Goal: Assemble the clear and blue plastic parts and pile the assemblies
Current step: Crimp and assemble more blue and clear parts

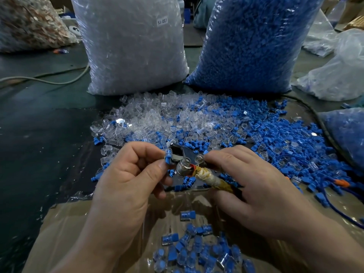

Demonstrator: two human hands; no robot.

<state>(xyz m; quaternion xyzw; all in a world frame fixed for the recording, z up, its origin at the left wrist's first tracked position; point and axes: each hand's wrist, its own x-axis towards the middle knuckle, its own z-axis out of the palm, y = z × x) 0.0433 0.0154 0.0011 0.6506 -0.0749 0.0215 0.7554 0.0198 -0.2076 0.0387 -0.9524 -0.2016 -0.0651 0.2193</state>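
Note:
My left hand (132, 174) pinches a small blue plug (167, 159) between thumb and forefinger, right beside a metal tool (184, 164) with a tape-wrapped handle (212, 179). My right hand (250, 186) pinches a clear cap (199, 159) at the tool's top, its other fingers resting over the handle. Loose clear caps (149, 119) and blue plugs (285, 138) are spread across the table behind the hands. A pile of finished clear-and-blue assemblies (197, 253) lies in front of me on plastic-covered cardboard (78, 223).
A large bag of clear parts (134, 46) and a large bag of blue parts (252, 46) stand upright behind the spread. More bags sit at the right (338, 75) and far left (29, 24). A grey cable (49, 80) crosses the dark table at the left.

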